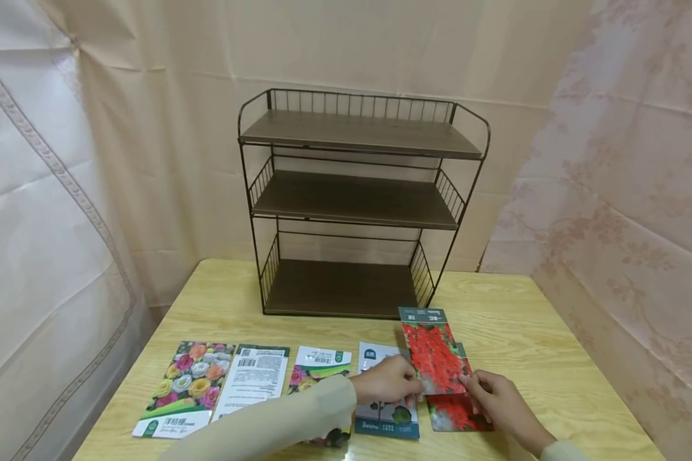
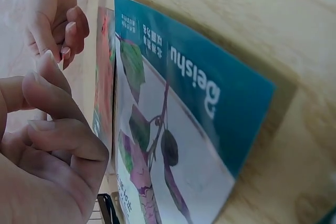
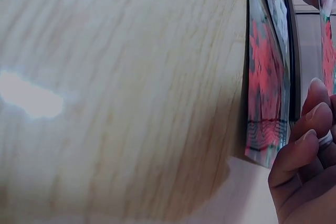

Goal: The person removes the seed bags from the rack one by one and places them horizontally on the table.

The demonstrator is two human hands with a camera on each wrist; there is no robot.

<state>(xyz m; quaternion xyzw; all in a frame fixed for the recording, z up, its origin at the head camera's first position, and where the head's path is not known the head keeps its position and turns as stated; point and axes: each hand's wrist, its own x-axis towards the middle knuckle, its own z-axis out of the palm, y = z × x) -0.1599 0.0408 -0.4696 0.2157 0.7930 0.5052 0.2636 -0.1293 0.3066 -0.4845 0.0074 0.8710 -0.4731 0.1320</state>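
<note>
Both hands hold up a seed packet with red flowers (image 1: 432, 352), above the table's right part. My left hand (image 1: 387, 381) pinches its lower left corner, and my right hand (image 1: 504, 406) has the lower right edge between thumb and fingers. Below it lies a second red-flower packet (image 1: 458, 415), partly covered; the right wrist view shows this lower packet (image 3: 265, 77) on the wood. A Beishu packet with a teal end (image 1: 386, 429) lies under my left hand. In the left wrist view the Beishu packet (image 2: 210, 82) fills the middle, its near edge lifted off the table.
Farther left lie a packet partly behind the left sleeve (image 1: 323, 355), a packet showing its printed back (image 1: 254, 378) and one with multicoloured flowers (image 1: 190, 384). A three-tier rack (image 1: 346, 288) stands behind on the wooden table (image 1: 513, 333). Curtains surround the table.
</note>
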